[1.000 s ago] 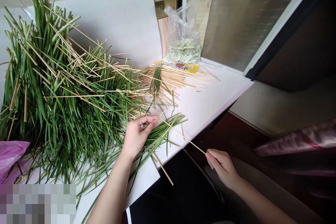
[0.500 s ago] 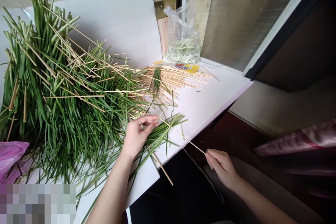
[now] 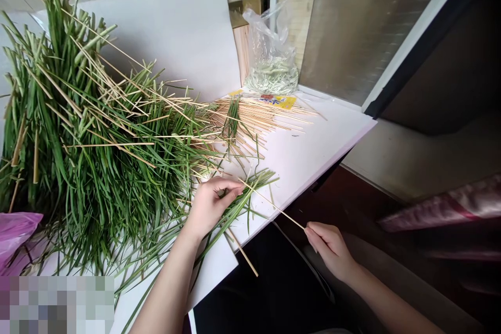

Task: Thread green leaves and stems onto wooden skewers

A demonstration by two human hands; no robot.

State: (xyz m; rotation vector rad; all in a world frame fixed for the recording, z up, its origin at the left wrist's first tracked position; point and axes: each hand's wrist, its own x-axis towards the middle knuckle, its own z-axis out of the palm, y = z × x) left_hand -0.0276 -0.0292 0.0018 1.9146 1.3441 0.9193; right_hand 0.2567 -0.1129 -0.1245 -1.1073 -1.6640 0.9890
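My right hand is closed on one end of a thin bamboo skewer, which slants up and left over the table edge. At the skewer's far tip, the thumb and fingers of my left hand are pinched together; what lies between them is too small and covered to make out. Loose garlic chives lie beneath and beside that hand. To its left rises a large heap of garlic chives with many skewers stuck through and lying across it.
Bare skewers lie spread behind my left hand, a small chive bundle on top. A clear plastic bag of pale green pieces stands at the back. A pink bag is at left. The white table ends at a diagonal edge.
My left hand has shifted slightly right and down, its fingers closing nearer the skewer's tip. The pale strand above its fingertips shows less now. My right hand has hardly moved.
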